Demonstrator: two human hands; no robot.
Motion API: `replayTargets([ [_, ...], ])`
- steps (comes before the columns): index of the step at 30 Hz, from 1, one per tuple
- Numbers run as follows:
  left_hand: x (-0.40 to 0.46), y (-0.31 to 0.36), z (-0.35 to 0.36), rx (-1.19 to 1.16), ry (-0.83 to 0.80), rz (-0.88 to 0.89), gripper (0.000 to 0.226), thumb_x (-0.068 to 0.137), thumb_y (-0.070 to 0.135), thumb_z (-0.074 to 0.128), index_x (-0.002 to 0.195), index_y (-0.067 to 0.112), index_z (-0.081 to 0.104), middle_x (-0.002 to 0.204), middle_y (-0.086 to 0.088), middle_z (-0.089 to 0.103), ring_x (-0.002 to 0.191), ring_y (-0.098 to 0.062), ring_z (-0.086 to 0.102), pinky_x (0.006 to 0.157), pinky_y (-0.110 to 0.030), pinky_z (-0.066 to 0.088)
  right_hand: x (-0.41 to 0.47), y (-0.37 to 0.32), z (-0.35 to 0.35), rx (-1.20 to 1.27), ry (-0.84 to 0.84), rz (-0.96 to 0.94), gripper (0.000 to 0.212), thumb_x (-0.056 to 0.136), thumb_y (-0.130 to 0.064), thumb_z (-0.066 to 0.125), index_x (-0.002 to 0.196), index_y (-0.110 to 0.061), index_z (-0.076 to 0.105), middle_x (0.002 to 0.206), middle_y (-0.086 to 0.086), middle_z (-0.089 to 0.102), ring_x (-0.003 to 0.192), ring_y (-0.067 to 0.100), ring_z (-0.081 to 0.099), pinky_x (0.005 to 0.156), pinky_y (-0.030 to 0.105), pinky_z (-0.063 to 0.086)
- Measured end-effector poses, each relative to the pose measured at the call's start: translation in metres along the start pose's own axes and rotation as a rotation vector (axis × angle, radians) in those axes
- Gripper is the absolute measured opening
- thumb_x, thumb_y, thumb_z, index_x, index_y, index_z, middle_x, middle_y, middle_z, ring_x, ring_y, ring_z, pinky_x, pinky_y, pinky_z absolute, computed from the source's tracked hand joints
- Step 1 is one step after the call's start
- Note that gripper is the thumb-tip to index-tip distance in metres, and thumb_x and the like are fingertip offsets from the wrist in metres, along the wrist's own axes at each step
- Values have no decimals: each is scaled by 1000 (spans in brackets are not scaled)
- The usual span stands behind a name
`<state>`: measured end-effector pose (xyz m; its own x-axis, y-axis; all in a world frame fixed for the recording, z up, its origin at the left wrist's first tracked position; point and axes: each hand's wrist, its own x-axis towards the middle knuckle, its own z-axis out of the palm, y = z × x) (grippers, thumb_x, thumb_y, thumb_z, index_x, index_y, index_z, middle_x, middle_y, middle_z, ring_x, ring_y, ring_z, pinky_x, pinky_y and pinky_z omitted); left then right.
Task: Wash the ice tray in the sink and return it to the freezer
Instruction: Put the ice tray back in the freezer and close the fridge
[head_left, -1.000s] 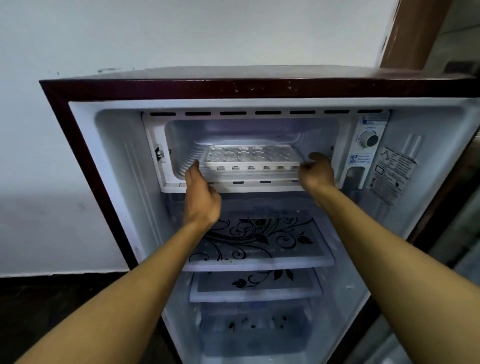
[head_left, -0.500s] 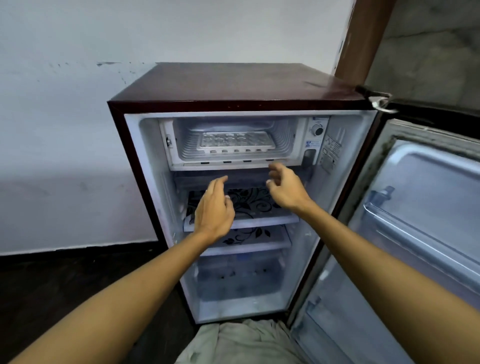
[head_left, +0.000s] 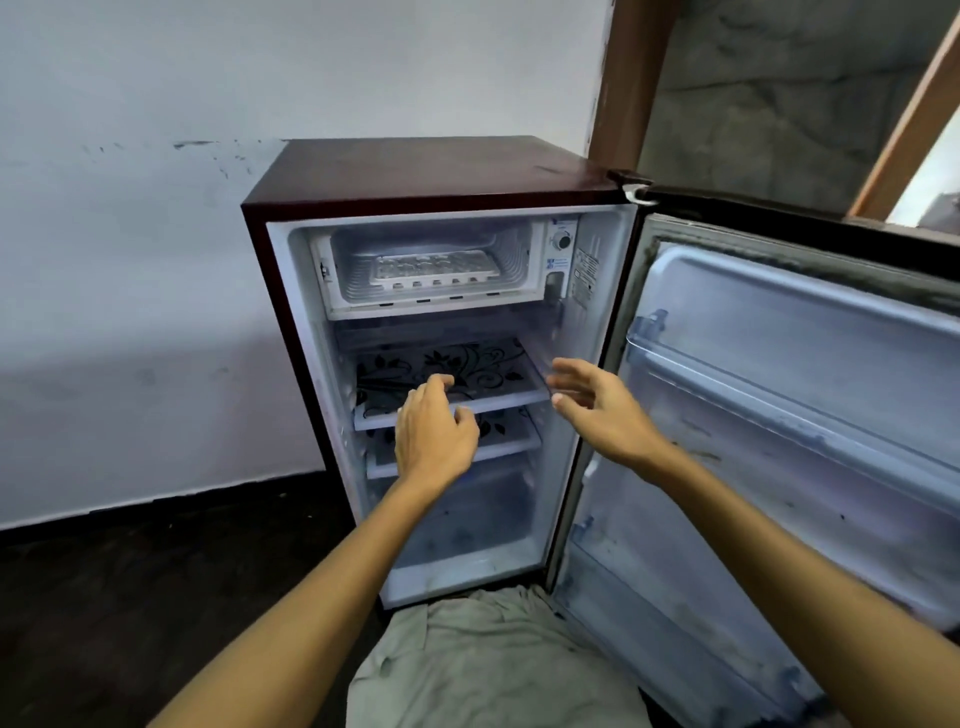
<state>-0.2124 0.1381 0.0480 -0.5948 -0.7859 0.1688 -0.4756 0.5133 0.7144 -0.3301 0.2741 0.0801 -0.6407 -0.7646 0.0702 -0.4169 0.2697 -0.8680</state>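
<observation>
The white ice tray (head_left: 435, 271) lies flat inside the freezer compartment (head_left: 340, 306) at the top of a small maroon fridge (head_left: 426, 171). Both hands hang in front of the shelves, well below the tray and apart from it. My left hand (head_left: 434, 434) holds nothing, its fingers loosely spread before the flower-patterned shelf (head_left: 483, 364). My right hand (head_left: 597, 405) is also empty with fingers apart, near the fridge's right inner wall.
The fridge door (head_left: 789, 395) stands wide open to the right, with door racks inside. A pale cloth (head_left: 483, 660) lies on the dark floor at the fridge's foot. A white wall stands behind and a wooden post (head_left: 634, 73) at the right.
Both hands have let go of the ice tray, left in the freezer, and drawn back and down. The view has pulled away from the fridge, showing the open door.
</observation>
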Motion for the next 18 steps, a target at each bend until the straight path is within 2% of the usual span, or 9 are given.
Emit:
replayTargets([
  [7, -40, 14, 7, -79, -69, -54, 39, 93, 19, 48, 132, 14, 45, 130, -6, 56, 109, -29, 58, 97, -47, 45, -65, 29, -21, 60, 58, 32, 43, 95, -8, 51, 137, -15, 43, 128, 1, 56, 115, 11, 53, 95, 20, 41],
  [12, -68, 40, 23, -109, -106, -29, 39, 94, 18, 49, 133, 13, 46, 135, -4, 52, 120, -25, 52, 105, -46, 38, -103, 47, -52, 73, 123, 53, 44, 94, -6, 50, 137, -15, 43, 124, -1, 57, 113, 9, 53, 97, 23, 42],
  [15, -89, 61, 41, -125, -161, -5, 38, 94, 17, 49, 132, 11, 46, 136, -5, 52, 124, -24, 49, 106, -46, 37, -129, 60, -78, 72, 165, 80, 43, 95, -8, 51, 137, -16, 43, 126, 0, 57, 116, 12, 54, 101, 29, 43],
  [18, -110, 85, 62, -149, -211, 26, 39, 95, 16, 49, 133, 10, 45, 138, -7, 50, 126, -25, 48, 107, -46, 37, -154, 74, -103, 78, 207, 112, 42, 95, -8, 51, 136, -16, 44, 125, -1, 58, 116, 12, 54, 99, 28, 44],
])
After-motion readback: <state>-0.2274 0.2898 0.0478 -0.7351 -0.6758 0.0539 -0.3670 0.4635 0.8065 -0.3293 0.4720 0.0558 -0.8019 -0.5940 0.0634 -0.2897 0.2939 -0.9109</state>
